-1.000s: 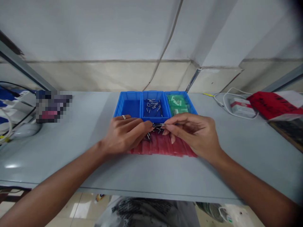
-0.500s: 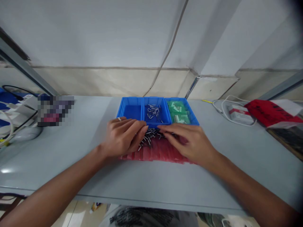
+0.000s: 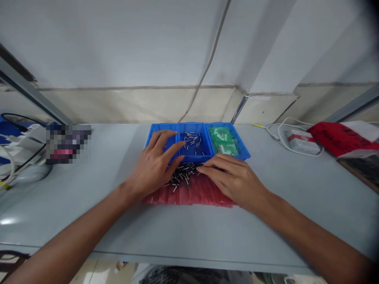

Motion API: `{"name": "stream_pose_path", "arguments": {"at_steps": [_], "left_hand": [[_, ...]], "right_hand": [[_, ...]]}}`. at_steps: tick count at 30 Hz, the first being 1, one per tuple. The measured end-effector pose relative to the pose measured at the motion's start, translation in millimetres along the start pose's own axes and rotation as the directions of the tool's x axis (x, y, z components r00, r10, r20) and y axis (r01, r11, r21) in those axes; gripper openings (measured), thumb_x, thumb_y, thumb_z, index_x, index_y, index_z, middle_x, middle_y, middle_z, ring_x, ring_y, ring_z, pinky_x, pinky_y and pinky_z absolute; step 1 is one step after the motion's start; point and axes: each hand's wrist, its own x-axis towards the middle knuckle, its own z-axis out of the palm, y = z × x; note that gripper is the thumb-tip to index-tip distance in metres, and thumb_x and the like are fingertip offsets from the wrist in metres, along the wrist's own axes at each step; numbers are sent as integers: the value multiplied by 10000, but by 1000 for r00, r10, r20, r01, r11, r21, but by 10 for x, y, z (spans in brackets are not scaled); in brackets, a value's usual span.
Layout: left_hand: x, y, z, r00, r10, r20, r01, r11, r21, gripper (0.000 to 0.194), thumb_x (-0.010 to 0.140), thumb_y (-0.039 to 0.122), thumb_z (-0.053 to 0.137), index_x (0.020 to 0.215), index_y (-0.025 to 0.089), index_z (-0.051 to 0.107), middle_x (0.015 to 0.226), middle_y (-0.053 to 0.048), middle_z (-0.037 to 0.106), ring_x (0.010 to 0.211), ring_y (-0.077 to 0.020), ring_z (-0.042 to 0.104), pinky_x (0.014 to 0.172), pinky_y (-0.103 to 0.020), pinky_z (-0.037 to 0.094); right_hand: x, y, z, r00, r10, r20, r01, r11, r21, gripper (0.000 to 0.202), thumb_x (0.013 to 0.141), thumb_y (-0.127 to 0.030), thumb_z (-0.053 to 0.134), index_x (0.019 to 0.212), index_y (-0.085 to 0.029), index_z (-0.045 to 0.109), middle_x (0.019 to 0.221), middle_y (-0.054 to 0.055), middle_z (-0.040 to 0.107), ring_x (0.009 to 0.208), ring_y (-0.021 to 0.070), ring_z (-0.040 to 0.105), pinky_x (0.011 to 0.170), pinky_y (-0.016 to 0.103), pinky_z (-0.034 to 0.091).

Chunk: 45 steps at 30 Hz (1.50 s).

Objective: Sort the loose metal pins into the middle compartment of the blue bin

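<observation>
My left hand [image 3: 154, 165] is open, its fingers spread over the front of the left blue bin [image 3: 153, 129] and the edge of the middle blue bin [image 3: 195, 158]. Nothing shows between those fingers. My right hand [image 3: 235, 179] is closed in a pinch at the right side of a pile of small black-and-silver pins [image 3: 184, 173]; whatever sits between the fingertips is too small to make out. The pile lies on a row of red plastic bags [image 3: 192, 193] in front of the bins. More short metal pins [image 3: 192, 140] lie inside the middle bin.
The right blue bin [image 3: 244, 152] holds green packets [image 3: 220, 134]. At the right are a white cable [image 3: 280, 136], a white-and-red box [image 3: 303, 142] and a red bag [image 3: 334, 138]. White plugs [image 3: 35, 136] and a mouse [image 3: 34, 173] sit at the left on the grey table [image 3: 189, 232].
My left hand has lifted off the pile and opened, its fingers spreading up over the bins. My right hand stays pinched by the pile, having shifted slightly. The view has moved a little.
</observation>
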Motion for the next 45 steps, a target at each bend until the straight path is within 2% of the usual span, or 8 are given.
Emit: {"name": "stream_pose_path", "arguments": {"at_steps": [3, 8, 14, 16, 19, 34, 40, 45], "left_hand": [[-42, -66, 85, 992, 35, 122, -35, 999, -2, 309, 999, 292, 547, 1279, 190, 629, 1502, -148, 478, 1455, -326, 396, 1134, -542, 491], [-76, -98, 117, 982, 39, 187, -32, 999, -39, 260, 1025, 217, 472, 1199, 184, 662, 1491, -132, 526, 1421, -291, 482, 1094, -509, 542], [6, 8, -16, 995, 96, 31, -90, 982, -167, 412, 952, 293, 642, 1339, 176, 564, 1398, -115, 616, 1358, -281, 523, 1119, -512, 505], [23, 69, -71, 989, 141, -39, -146, 966, -213, 353, 931, 270, 672, 1264, 185, 594, 1314, -99, 666, 1254, -251, 588, 1061, -460, 538], [25, 135, -127, 972, 196, -129, -222, 946, -236, 160, 921, 169, 655, 1080, 181, 638, 1116, -67, 728, 1063, -202, 647, 915, -369, 573], [7, 156, -134, 970, 198, -143, -230, 938, -258, 110, 935, 185, 631, 1041, 165, 613, 981, -61, 719, 898, -163, 660, 767, -290, 549], [-23, 142, -135, 969, 207, -134, -229, 958, -174, 102, 972, 208, 559, 1019, 170, 641, 1043, -74, 720, 898, -156, 674, 744, -274, 545], [-12, 101, -138, 978, 92, -186, -92, 996, 5, 207, 956, 201, 566, 1148, 179, 643, 1204, -106, 691, 1030, -197, 687, 759, -287, 565]], "right_hand": [[16, -8, -35, 997, 29, -72, -26, 999, 29, 278, 930, 1, 566, 1104, -125, 741, 981, 98, 719, 878, 198, 669, 750, 348, 579], [54, -46, -113, 960, 240, -148, -186, 933, 308, 268, 928, -25, 603, 1072, -187, 760, 997, 66, 719, 903, 155, 692, 806, 300, 582], [118, -154, -171, 787, 610, -90, -341, 552, 760, 156, 892, -169, 730, 996, -276, 773, 960, -1, 733, 819, 154, 751, 789, 316, 647], [120, -179, -159, 760, 648, -39, -323, 429, 843, 155, 869, -174, 759, 992, -267, 773, 948, -4, 743, 814, 164, 766, 795, 313, 659], [120, -204, -138, 751, 660, 18, -331, 352, 875, 149, 845, -167, 783, 966, -252, 774, 925, -4, 758, 800, 162, 769, 792, 298, 666], [111, -247, -127, 746, 664, -39, -326, 415, 849, 135, 848, -170, 776, 948, -260, 771, 942, 6, 743, 816, 146, 742, 766, 290, 669], [106, -200, -72, 759, 648, 52, -378, 376, 846, 117, 861, -198, 772, 965, -253, 768, 962, 13, 741, 830, 157, 746, 815, 311, 661], [156, -112, -75, 757, 653, 33, -343, 354, 870, 341, 959, -246, 643, 1292, -319, 631, 1365, 50, 653, 1120, 249, 716, 939, 458, 635]]}}
